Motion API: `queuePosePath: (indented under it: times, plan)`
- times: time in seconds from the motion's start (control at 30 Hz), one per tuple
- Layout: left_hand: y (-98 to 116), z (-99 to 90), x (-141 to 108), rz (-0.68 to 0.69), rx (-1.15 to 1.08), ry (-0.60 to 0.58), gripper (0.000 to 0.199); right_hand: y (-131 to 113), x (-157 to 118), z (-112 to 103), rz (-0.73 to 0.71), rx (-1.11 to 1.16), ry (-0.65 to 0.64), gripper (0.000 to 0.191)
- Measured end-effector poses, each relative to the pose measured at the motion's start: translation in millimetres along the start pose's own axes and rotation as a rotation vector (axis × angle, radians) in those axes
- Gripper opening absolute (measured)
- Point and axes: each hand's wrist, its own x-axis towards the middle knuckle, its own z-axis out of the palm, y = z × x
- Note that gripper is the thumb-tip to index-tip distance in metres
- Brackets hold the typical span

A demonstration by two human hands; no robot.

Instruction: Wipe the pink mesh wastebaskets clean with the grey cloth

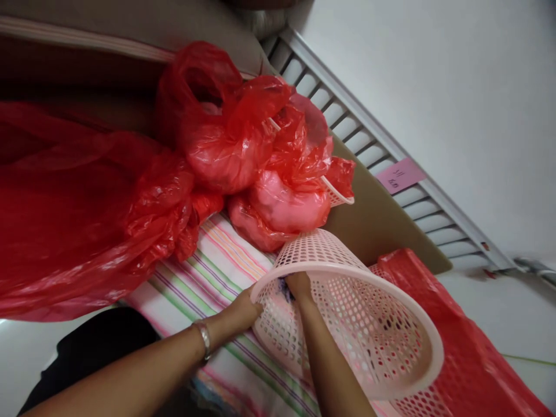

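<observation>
A pink perforated plastic basket (369,324) lies tipped on striped cloth, its mouth facing me. My left hand (248,307), with a silver bracelet at the wrist, is closed on the basket's left rim. Inside the basket, my right hand (299,285) reaches toward the left part of the wall, its fingers closed around a dark purple-blue item (284,288) that shows only in part. Just beyond the basket sit filled red plastic bags (286,202).
A large red bag (87,214) spreads over the left side. Striped cloth (217,272) covers the surface beneath. More red plastic (469,341) lies at the right. Behind are a tan board (391,226), a slatted metal rail (347,92) and a pink note (399,175).
</observation>
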Motion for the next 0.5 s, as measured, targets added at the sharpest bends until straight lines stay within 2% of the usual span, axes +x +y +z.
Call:
queuePosePath:
  times: [0.17, 0.33, 0.4, 0.5]
  plan:
    - [-6, 0.9, 3, 0.004, 0.030, 0.064, 0.056, -17, -69, -7, -0.044, 0.030, -0.041, 0.044]
    - [-3, 0.5, 1, 0.043, 0.010, 0.047, 0.051, -32, -135, -16, -0.173, 0.095, -0.062, 0.036]
    - [-1, 0.8, -1, 0.044, 0.006, 0.046, 0.050, -33, -144, -18, -0.176, 0.134, -0.056, 0.038]
    - [-1, 2.0, -1, 0.053, -0.006, 0.045, 0.055, -29, -131, -16, -0.118, 0.186, -0.074, 0.038]
